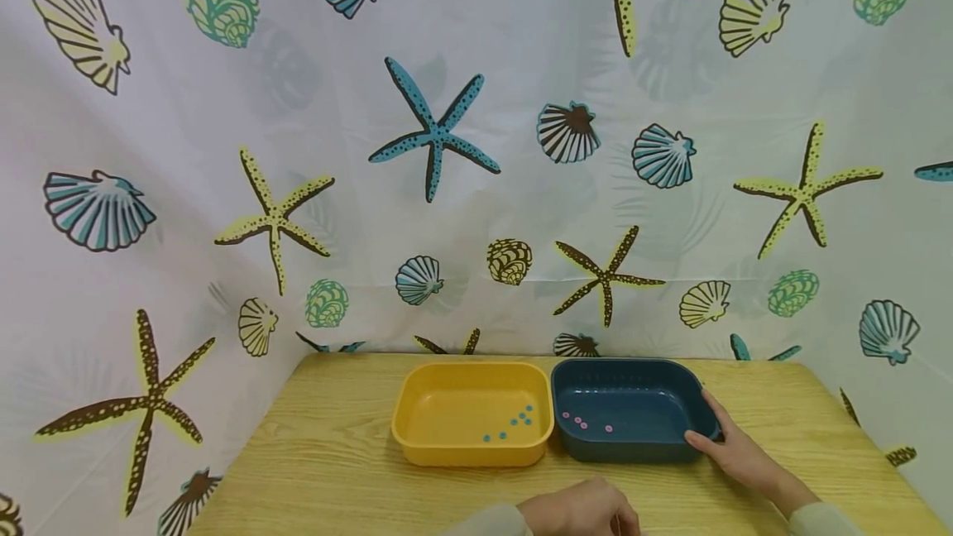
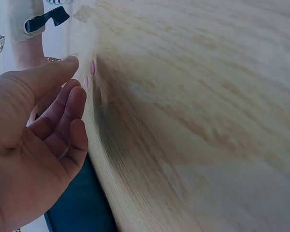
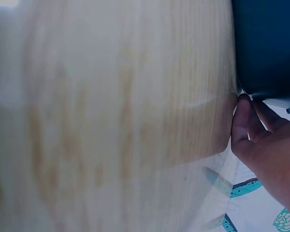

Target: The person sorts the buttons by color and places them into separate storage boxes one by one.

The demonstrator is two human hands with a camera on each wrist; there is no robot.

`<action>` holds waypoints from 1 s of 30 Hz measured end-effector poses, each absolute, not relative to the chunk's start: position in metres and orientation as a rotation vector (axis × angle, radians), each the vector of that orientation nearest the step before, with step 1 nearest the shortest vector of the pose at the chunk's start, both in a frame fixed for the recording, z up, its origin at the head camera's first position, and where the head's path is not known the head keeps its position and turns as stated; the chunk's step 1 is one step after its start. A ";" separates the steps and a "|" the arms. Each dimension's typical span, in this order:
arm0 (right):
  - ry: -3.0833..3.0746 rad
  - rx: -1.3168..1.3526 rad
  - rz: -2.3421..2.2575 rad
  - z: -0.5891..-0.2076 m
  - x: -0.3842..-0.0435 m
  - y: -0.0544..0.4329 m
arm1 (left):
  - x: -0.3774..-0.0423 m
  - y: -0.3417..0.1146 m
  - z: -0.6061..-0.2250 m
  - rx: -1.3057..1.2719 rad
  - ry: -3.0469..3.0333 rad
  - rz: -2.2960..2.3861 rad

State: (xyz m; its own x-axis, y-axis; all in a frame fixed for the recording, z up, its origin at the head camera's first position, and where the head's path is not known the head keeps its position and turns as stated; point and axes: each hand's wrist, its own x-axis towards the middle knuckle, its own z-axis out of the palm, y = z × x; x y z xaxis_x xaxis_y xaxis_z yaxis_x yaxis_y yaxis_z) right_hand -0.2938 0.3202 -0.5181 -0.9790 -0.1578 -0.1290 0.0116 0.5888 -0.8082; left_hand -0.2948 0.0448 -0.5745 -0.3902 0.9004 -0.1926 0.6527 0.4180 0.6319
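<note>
My right hand (image 1: 737, 449) holds the right end of a dark blue basin (image 1: 633, 451), thumb at the front corner and fingers along the side. Several small pink button-like discs (image 1: 581, 421) lie in that basin, mostly toward its left. In front of it, low over the table, is my left hand (image 1: 581, 507), its fingers loosely bent with nothing visible in them. Two pink discs (image 2: 92, 67) are on the wood right by its fingertips in the left wrist view; the head view hides them.
A yellow basin (image 1: 472, 455) stands against the blue one's left side, with several small blue discs (image 1: 522, 416) on its right half. Both are on a wooden table (image 1: 320, 453). A white curtain (image 1: 491, 213) printed with shells and starfish surrounds the table at the back and sides.
</note>
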 end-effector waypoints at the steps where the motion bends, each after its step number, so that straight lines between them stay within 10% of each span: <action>1: 2.629 -0.125 -1.340 -0.518 -0.294 0.320 | -0.297 0.046 -0.580 1.308 2.166 0.638; 30: 2.640 -0.121 -1.320 -0.519 -0.296 0.320 | -0.302 0.049 -0.596 1.270 2.236 0.533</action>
